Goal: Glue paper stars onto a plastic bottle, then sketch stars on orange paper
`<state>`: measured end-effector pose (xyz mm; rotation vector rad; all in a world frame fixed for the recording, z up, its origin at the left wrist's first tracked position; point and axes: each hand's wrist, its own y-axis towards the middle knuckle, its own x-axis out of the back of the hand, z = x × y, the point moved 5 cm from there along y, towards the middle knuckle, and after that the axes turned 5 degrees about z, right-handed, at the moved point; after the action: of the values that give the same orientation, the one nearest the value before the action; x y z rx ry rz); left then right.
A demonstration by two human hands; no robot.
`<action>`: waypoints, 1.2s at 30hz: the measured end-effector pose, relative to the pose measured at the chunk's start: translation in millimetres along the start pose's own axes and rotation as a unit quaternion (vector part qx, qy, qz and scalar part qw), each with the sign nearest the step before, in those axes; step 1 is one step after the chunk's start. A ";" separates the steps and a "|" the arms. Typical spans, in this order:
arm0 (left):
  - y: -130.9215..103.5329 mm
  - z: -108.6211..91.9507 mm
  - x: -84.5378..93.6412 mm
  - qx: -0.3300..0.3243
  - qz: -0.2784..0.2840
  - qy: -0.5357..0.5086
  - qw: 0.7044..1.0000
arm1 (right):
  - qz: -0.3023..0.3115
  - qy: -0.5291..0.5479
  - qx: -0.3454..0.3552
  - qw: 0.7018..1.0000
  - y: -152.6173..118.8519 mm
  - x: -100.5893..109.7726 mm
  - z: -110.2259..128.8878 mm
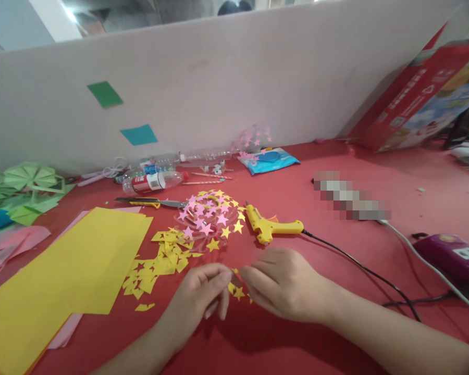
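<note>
My left hand (204, 292) is closed, thumb pressed against its index finger; whatever it may pinch is too small to name. Close beside it, my right hand (283, 284) is closed with the knuckles up, its fingertips hidden. Small yellow stars (238, 294) lie on the red table between the hands. Just beyond stands a clear plastic piece covered in pink and yellow stars (206, 229). A yellow glue gun (271, 226) lies past my right hand, its nozzle towards the back. Yellow paper scraps with star-shaped holes (168, 253) are heaped beyond my left hand.
Yellow paper sheets (82, 260) cover the left side, near green folded paper (31, 179). Scissors and a yellow cutter (144, 202), a plastic bottle (150, 182) and a blue wipes pack (271, 160) lie farther back. Cords and a purple object (449, 258) are at right.
</note>
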<state>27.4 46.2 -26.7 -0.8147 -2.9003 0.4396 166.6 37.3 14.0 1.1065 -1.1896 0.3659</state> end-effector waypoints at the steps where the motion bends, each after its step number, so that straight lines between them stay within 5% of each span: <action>1: 0.4 -0.4 0.0 -0.001 0.000 -0.027 1.000 | -0.012 -0.007 0.019 1.000 0.3 4.4 3.1; 10: 1.9 2.6 -1.2 0.001 -0.005 -0.054 0.999 | -0.036 -0.055 0.103 0.993 -1.3 12.2 17.3; 12: 1.5 2.1 0.4 0.000 -0.014 -0.039 0.999 | -0.029 -0.044 0.042 0.998 -1.0 11.7 -0.5; 14: 0.3 -0.3 2.1 -0.009 -0.024 -0.014 1.000 | 0.010 -0.055 -0.095 0.994 -2.4 8.1 -32.0; 17: -2.9 -6.4 1.8 -0.035 -0.027 0.032 0.999 | 0.152 -0.100 -0.291 0.939 -12.8 -5.3 -78.2; 20: -7.3 -13.4 -0.4 -0.076 -0.030 0.072 0.994 | 0.244 -0.084 -0.340 0.904 -20.0 -18.3 -96.1; 23: -10.3 -17.2 -1.4 -0.099 -0.035 0.094 0.990 | 0.255 -0.064 -0.339 0.904 -20.2 -25.3 -97.6; 26: -9.4 -16.2 1.2 -0.089 -0.043 0.087 0.991 | 0.194 -0.021 -0.353 0.915 -18.9 -23.7 -97.1; 32: -5.5 -13.8 5.1 -0.078 -0.059 0.052 0.994 | -0.145 0.090 -0.291 0.941 -15.3 19.4 -75.8; 36: -17.5 -22.9 9.4 -0.174 -0.113 0.094 0.974 | -0.141 0.202 -0.128 0.961 -6.9 32.5 -37.0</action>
<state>14.6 42.5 0.5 -0.5135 -2.8781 -0.1655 204.7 55.1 40.5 0.9051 -0.6842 0.1962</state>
